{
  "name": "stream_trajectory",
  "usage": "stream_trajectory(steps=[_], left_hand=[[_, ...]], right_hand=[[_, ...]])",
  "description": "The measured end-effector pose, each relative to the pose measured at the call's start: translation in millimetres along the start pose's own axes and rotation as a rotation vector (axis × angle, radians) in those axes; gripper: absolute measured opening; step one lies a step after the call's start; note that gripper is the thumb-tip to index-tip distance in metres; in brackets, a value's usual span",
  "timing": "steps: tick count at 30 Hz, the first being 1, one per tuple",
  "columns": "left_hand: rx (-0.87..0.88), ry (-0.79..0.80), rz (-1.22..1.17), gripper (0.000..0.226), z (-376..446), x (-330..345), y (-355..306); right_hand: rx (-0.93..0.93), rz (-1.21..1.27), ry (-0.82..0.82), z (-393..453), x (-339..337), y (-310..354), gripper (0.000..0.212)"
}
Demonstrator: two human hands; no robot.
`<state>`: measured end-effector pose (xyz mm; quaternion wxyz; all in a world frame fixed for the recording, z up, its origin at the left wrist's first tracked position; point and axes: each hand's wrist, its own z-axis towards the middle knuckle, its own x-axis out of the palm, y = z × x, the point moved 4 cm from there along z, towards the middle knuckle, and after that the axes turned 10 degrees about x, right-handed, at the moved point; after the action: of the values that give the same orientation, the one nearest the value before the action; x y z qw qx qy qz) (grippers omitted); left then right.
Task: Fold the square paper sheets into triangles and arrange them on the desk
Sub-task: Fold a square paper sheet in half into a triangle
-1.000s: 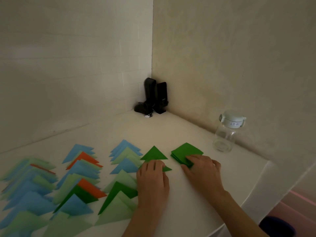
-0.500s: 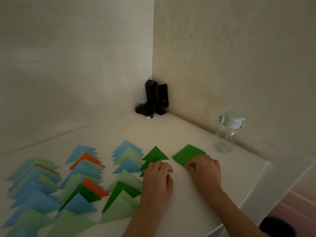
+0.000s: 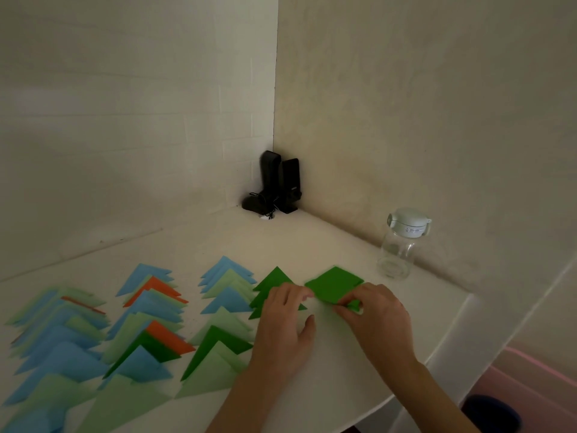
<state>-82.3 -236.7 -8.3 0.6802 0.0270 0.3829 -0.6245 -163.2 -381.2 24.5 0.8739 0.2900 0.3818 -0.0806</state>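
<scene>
Since a second ago I'd got my right hand pinching the near corner of the top green square sheet, lifted off the stack right of the green triangles. Left hand lay relaxed, fingers on those triangles. Next fold could start.

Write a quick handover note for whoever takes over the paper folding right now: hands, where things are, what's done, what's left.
Left hand: fingertips resting on the newest dark green triangles, holding nothing.
Right hand: pinching the near corner of the green square stack.
Done: rows of blue, light green, orange and dark green folded triangles overlap across the desk, left of the hands.
Left: fold the remaining green squares and add them to the dark green row.
</scene>
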Motion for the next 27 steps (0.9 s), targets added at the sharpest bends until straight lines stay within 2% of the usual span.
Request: stream_trajectory(steps=[3,5,8,14,17,21,27], left_hand=[[0.102,0.136,0.033,0.037,-0.3,10.1,-5.4],[0.080,0.183,0.033,0.032,-6.0,14.8,-6.3],[0.038,0.218,0.041,0.021,-16.1,14.6,-6.9],[0.040,0.231,0.019,0.017,-23.2,2.6,-6.0],[-0.012,0.216,-0.040,0.014,-25.4,1.2,-3.6],[-0.071,0.207,-0.060,0.007,-27.3,4.2,-4.4],[-0.082,0.198,-0.007,0.023,-27.8,8.0,-2.3]], right_hand=[[-0.036,-0.047,0.067,-18.2,8.4,-2.7,0.023],[-0.023,-0.055,0.156,-27.8,14.5,-5.4,0.018],[0.036,0.065,0.303,-37.4,20.4,-7.2,0.016],[-0.102,0.214,0.502,-36.4,18.1,-13.0,0.033],[-0.110,0.268,0.508,-30.2,16.2,-20.2,0.030],[-0.037,0.343,0.487,-30.6,18.9,-27.2,0.008],[0.005,0.371,0.399,-31.8,25.9,-25.9,0.008]])
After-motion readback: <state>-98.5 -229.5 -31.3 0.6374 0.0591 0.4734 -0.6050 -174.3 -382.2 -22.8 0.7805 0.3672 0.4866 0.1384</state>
